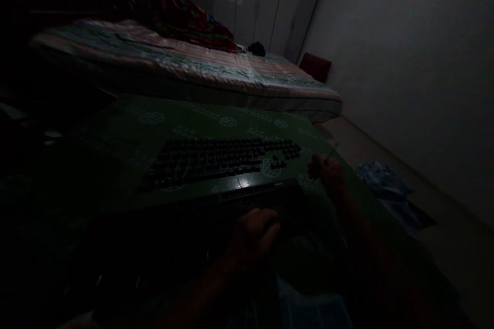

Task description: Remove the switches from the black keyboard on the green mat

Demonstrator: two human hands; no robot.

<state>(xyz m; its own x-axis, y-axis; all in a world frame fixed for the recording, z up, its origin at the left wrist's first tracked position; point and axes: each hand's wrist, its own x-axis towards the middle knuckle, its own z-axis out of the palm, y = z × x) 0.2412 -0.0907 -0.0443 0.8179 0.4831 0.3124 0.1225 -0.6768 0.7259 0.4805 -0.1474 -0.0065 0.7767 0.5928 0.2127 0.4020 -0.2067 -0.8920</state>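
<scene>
Left grip (257, 229) of mine has its fingers bent, and it is over the right part of the big dark keyboard (181, 231). It is too dark there, so I cannot tell if that grip is clamped on something. Most of the keyboard goes off to the left of it. Just past the keyboard, farther away from my left grip, lots of little black keys (216, 158) lie in rows on the green desk (185, 123). My right grip (324, 168) is up ahead and to the right of my left one, near the right end of the rows. Its fingers are bent in close. Something thin seems to poke out by it, but I cannot tell if the grip holds it. Far past both grips is a bed (216, 64) with a striped cover, and a red flowery cloth (193, 20) is heaped on it. To the right of my right grip, some blue cloth (386, 185) lies on the floor (443, 247).
</scene>
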